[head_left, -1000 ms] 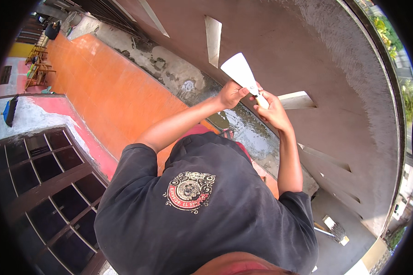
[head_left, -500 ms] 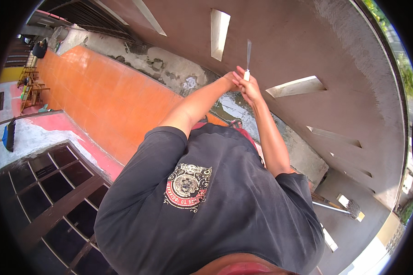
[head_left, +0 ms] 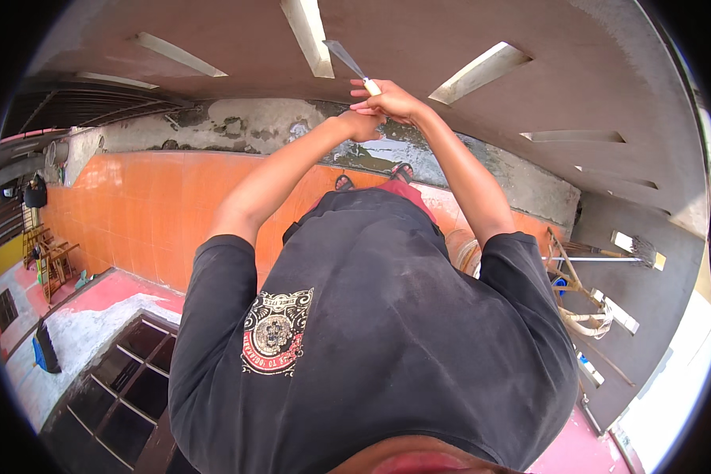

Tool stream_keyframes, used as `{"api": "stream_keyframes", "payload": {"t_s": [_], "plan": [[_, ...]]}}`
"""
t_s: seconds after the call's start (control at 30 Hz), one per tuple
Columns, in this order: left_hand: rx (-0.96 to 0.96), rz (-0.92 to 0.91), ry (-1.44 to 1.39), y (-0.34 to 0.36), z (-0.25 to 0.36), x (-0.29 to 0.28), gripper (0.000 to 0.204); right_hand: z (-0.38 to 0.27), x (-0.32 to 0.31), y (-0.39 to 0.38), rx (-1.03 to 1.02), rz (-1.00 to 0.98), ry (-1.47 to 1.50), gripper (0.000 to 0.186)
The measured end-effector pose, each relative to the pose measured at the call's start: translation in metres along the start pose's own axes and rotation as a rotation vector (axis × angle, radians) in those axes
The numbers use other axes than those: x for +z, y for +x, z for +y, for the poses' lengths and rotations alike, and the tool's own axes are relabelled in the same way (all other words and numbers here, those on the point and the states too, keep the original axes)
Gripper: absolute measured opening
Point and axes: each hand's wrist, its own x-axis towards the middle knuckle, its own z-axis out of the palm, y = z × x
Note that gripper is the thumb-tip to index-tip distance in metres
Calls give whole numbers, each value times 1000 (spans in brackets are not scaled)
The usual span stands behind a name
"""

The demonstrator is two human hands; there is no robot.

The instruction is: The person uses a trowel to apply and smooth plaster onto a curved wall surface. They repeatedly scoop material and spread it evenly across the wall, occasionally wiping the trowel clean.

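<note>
A putty knife with a white handle is held in my right hand. Its narrow, flaring metal blade points up and left toward the brown wall, and some of the right fingers stick out past the handle. Just below and to the left, my left hand is close against the right one, possibly touching it. The left fingers look curled; whatever they may hold is hidden. Both arms reach forward over the wet concrete strip at the foot of the wall.
The brown wall ahead has several slanted slot openings. Orange tiles lie underfoot and to the left. A bucket stands by my right side; a broom and a wooden-framed thing are farther right. A dark-paned window is at lower left.
The view has turned, so the wall and floor sit more level and both hands appear farther left. The putty knife's blade, upright before, now tilts left. It stays in my right hand.
</note>
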Motion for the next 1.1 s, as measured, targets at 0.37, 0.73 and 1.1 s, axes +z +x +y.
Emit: {"api": "stream_keyframes", "payload": {"t_s": [0.37, 0.73, 1.1], "plan": [[1104, 760, -428, -48, 185, -46, 51, 49, -64, 95, 240, -60, -1317, 34], [468, 925, -304, -20, 149, -78, 54, 109, -99, 66, 385, -183, -1432, 23], [355, 748, -160, 61, 141, -43, 42, 57, -163, 2, 123, -190, -1098, 25]]}}
